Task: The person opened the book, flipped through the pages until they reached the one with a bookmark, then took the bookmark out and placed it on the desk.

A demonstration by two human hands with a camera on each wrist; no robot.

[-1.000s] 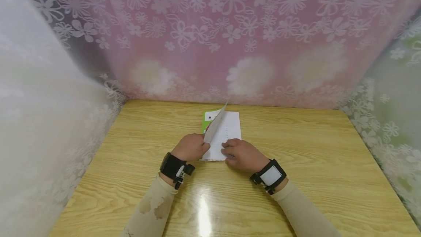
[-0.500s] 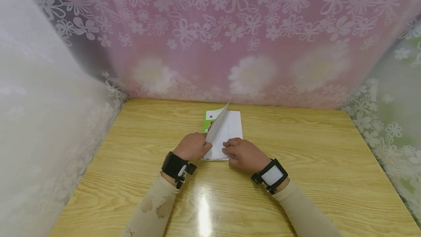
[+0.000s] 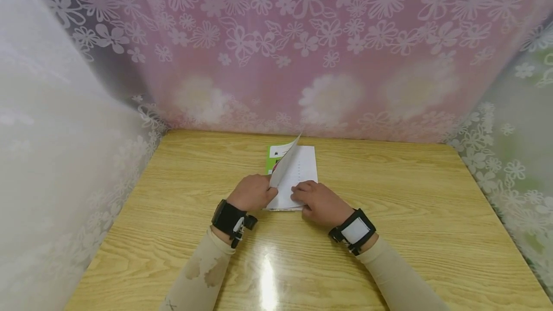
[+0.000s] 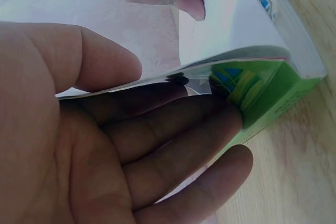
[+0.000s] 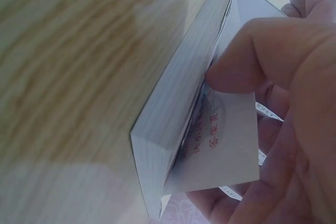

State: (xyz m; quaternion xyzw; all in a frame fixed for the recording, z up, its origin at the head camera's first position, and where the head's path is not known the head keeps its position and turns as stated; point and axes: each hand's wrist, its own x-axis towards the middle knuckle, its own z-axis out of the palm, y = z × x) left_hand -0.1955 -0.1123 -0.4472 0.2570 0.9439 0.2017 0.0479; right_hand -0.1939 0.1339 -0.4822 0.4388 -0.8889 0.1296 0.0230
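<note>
A thick paperback book [image 3: 306, 164] with a green cover lies on the table, its front cover [image 3: 285, 162] raised and leaning left. My left hand [image 3: 250, 193] pinches that cover near its lower edge, thumb on the white inner side and fingers beneath the green outer side [image 4: 265, 80]. On the right, my right hand [image 3: 328, 205] holds the lower right corner of the first white page. In the right wrist view, this leaf [image 5: 236, 145], with red characters on its underside, stands off the page block [image 5: 181, 98] between thumb and fingers.
The wood-grain table [image 3: 410, 234] extends around the book on all sides. A pink flowered curtain [image 3: 276, 61] hangs along its back edge, with pale curtains [image 3: 65, 157] at the sides. Each wrist wears a black strap [image 3: 356, 229] with a small camera.
My right thumb has slid right and gone under the page's lower corner. My left hand and the raised cover stay nearly where they were.
</note>
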